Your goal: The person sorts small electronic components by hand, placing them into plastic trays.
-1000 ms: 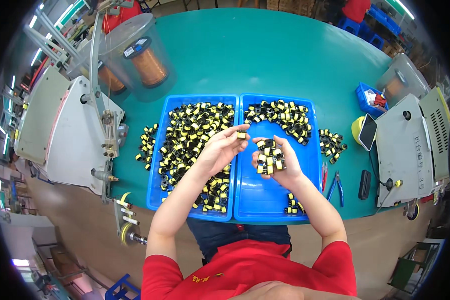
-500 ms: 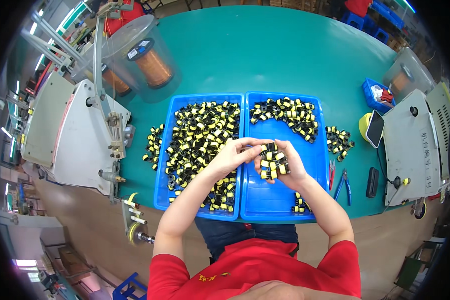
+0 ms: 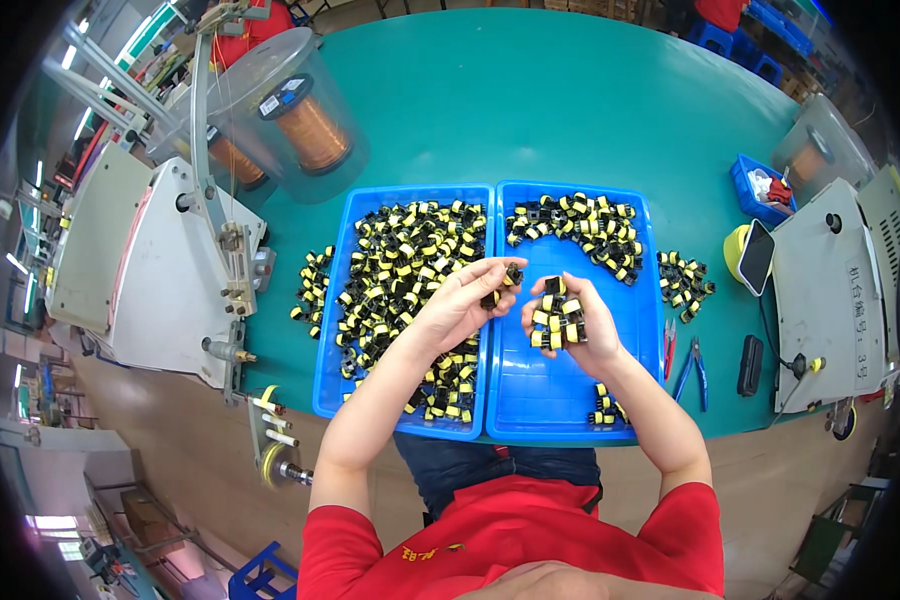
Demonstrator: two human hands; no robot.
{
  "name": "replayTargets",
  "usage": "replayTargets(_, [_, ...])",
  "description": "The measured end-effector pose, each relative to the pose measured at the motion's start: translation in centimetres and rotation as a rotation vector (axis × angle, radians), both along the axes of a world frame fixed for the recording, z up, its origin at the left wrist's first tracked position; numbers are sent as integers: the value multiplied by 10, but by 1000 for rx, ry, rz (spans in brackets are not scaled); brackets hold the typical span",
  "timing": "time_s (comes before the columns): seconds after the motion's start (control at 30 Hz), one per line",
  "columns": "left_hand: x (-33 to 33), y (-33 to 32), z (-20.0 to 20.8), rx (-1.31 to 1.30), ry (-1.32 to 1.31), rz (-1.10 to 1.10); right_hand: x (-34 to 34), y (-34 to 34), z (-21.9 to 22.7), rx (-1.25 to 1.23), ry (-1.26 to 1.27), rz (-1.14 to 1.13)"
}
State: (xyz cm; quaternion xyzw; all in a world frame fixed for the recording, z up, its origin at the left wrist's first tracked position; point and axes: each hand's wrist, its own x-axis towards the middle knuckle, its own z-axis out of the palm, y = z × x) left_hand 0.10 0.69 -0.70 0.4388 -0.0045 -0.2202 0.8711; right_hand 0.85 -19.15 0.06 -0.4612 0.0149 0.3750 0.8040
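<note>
My left hand (image 3: 467, 303) pinches one or two small black coil bobbins (image 3: 511, 274) over the inner rims of the two trays. A handful of yellow-taped coil bobbins (image 3: 558, 318) fills my right hand (image 3: 598, 325), whose fingers curl round them above the right tray. Below my left forearm, the left blue tray (image 3: 326, 372) is heaped with the same black-and-yellow bobbins. The right blue tray (image 3: 530, 400) carries a cluster along its far side (image 3: 590, 230) and a small group at its near right corner (image 3: 607, 405), partly behind my right forearm.
Loose bobbins lie beside the trays, left (image 3: 314, 285) and right (image 3: 682, 283). Blue-handled pliers (image 3: 691, 375), red-handled snips (image 3: 669, 345) and a black case (image 3: 750, 365) sit to the right. Winding machines (image 3: 165, 280) flank the table; a copper wire spool (image 3: 310, 130) stands at the back left.
My hands have moved apart. The left one has drawn back leftward with a bobbin or two in its fingers, while the right keeps its handful.
</note>
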Motion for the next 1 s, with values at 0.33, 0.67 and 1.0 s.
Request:
replayTargets(0.33, [2,4,0,-107,128,-14,-2,4,0,54,-23,109])
replayTargets(0.67, [-10,-8,14,294,-149,-38,-5,7,-12,-28,-28,197])
replayTargets(1.0, [-5,-5,4,356,-275,66,-6,7,-1,-26,-44,78])
